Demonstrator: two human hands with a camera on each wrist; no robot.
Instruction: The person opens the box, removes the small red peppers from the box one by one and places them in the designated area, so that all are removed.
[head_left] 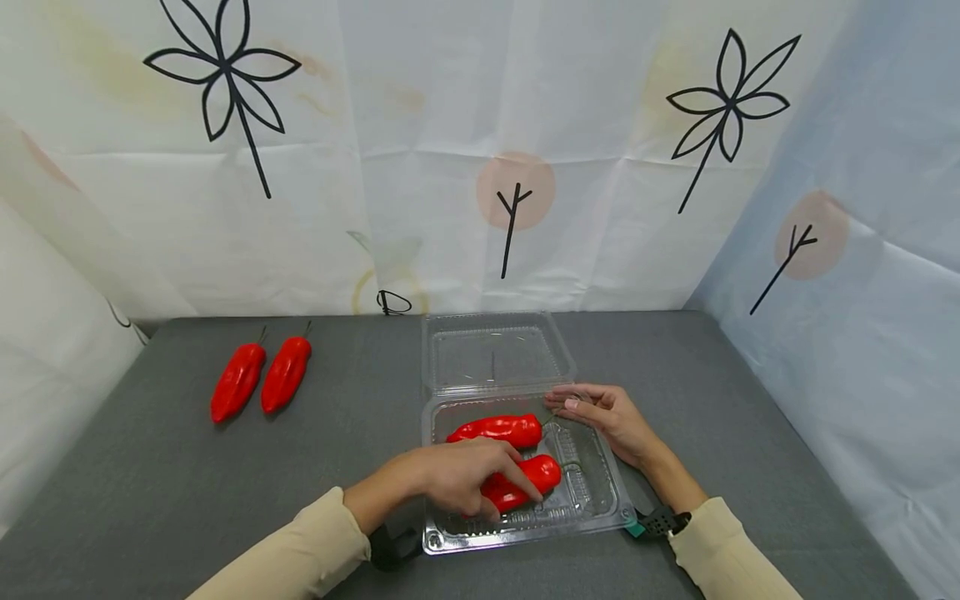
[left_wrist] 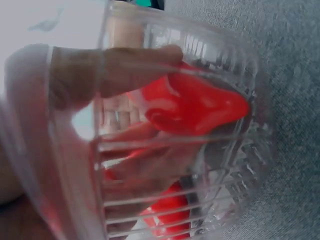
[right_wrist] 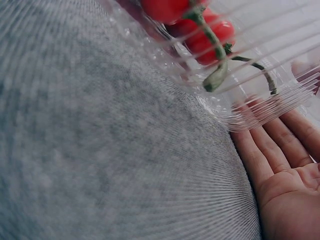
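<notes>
A clear plastic clamshell container (head_left: 615, 508) lies with its lid (head_left: 495, 354) folded back toward the wall. Inside are two red peppers with green stems pointing right. My left hand (head_left: 461, 475) reaches over the near-left rim and grips the nearer pepper (head_left: 542, 472), thumb and fingers around its sides; the left wrist view shows that pepper (left_wrist: 195, 105) through the clear wall. Just behind it lies the other pepper (head_left: 517, 430). My right hand (head_left: 611, 421) rests at the container's back right side, its fingers (right_wrist: 287, 142) straight against the outer wall.
Two more red peppers, one outer (head_left: 238, 382) and one inner (head_left: 286, 374), lie side by side at the back left of the grey table (head_left: 187, 500). Printed fabric walls (head_left: 420, 208) stand at the back and both sides.
</notes>
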